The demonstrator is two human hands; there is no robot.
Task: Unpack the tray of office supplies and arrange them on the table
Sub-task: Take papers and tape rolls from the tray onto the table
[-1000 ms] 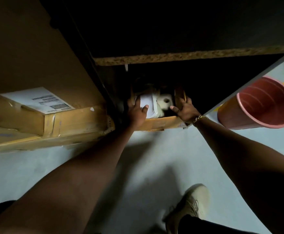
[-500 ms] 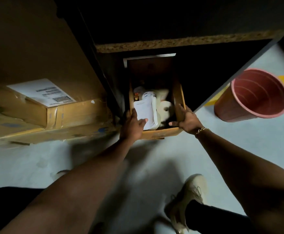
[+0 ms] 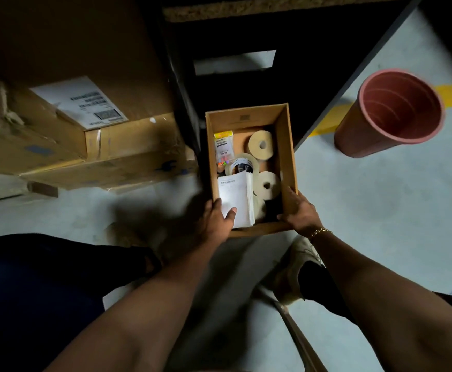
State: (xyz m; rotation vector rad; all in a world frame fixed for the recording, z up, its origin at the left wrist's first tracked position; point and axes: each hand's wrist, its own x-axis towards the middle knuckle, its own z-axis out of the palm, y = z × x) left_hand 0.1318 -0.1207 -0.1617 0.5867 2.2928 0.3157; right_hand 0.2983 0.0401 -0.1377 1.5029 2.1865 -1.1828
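Observation:
An open cardboard tray (image 3: 289,135) is out from under the dark table, over the pale floor. My left hand (image 3: 217,218) grips its near left corner, thumb resting on a white booklet (image 3: 235,200) inside. My right hand (image 3: 298,210) grips the near right corner. Inside the tray lie two cream tape rolls (image 3: 261,145) (image 3: 268,185), a clear tape roll (image 3: 242,163) and a small packet with a yellow header (image 3: 223,146).
The dark table's chipboard edge (image 3: 273,8) and black frame (image 3: 354,79) rise behind the tray. Large cardboard boxes (image 3: 58,135) lie to the left. A pink bin (image 3: 391,114) stands at the right. My shoe (image 3: 294,267) is below the tray.
Both hands have drawn the tray out from under the table toward me, so its whole inside now shows.

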